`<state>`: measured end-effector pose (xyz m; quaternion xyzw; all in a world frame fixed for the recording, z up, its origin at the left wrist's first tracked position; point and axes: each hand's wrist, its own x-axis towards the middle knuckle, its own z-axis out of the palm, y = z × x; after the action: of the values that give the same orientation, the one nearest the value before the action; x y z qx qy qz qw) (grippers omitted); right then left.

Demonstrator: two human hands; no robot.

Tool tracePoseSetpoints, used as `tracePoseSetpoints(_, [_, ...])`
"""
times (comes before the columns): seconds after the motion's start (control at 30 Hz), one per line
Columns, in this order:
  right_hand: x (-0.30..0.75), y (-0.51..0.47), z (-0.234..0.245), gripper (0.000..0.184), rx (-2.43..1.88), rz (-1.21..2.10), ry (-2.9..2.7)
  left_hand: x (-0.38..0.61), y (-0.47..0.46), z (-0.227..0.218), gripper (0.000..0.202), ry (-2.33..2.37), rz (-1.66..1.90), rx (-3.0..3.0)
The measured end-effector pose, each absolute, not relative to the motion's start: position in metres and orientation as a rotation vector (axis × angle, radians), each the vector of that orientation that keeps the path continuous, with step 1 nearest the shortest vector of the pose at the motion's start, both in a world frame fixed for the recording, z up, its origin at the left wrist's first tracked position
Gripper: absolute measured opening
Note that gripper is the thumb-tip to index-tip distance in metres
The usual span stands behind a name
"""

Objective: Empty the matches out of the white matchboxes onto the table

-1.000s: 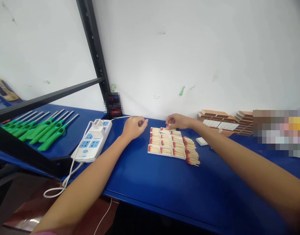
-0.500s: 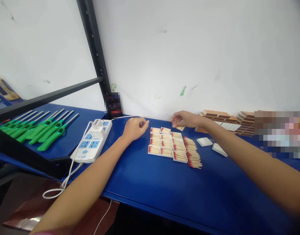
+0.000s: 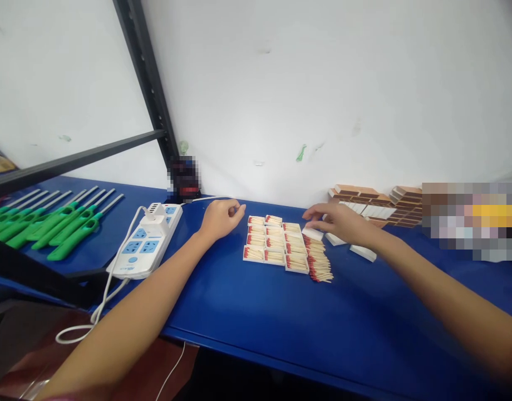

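My left hand [image 3: 221, 219] rests on the blue table with its fingers curled in a loose fist, and nothing shows in it. Just right of it, white matchbox trays [image 3: 275, 242] filled with red-tipped matches stand in columns. Beside them, loose matches [image 3: 320, 262] lie in a long heap. Over the heap's far end, my right hand [image 3: 339, 220] has thumb and fingers apart, close above a white matchbox tray [image 3: 313, 234] whose blank face shows. I cannot tell whether the thumb touches it. Two more white trays, one [image 3: 335, 240] partly under the hand and another [image 3: 363, 253], lie to the right.
Brown-sided matchboxes [image 3: 402, 206] are stacked along the wall at the right. A white power strip [image 3: 145, 245] with a looping cable lies left of my left arm. Green-handled lighters [image 3: 68, 223] lie beyond the black metal frame [image 3: 153, 83].
My right hand has moved right and nearer, and its fingers have parted. The tray at its fingertips showed matches before; now a blank white tray lies by the heap. The view has shifted slightly.
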<state>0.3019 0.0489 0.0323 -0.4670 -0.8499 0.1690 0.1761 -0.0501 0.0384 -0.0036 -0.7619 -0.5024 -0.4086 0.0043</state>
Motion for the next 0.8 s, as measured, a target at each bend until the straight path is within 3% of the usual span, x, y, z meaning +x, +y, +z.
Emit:
tracePoseSetpoints(0.4, [0.319,0.037,0.004,0.043,-1.411,0.516,-2.379,-0.050,0.039,-0.004,0.039,-1.566,-1.275,-2.394])
tracePoseSetpoints(0.8, [0.331,0.030,0.022,0.058,-1.360,0.749,-2.142,-0.050,0.039,-0.005,0.039,-1.568,-1.261,-2.409])
